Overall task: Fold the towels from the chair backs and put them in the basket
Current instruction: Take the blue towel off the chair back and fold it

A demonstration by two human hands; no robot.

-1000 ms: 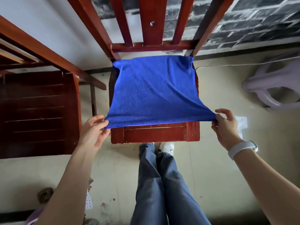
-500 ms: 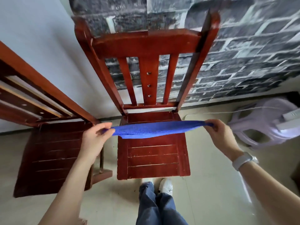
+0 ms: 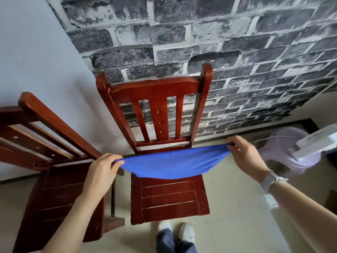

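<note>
while i look down through the head camera, the blue towel [image 3: 171, 164] hangs stretched in the air over the seat of the middle red chair [image 3: 169, 196], sagging in its middle. my left hand [image 3: 102, 172] pinches its left end and my right hand [image 3: 245, 154] pinches its right end, fingers curled over the cloth. a second red chair [image 3: 54, 190] stands just beside, to the left. a white band [image 3: 269, 181] sits on my right wrist.
</note>
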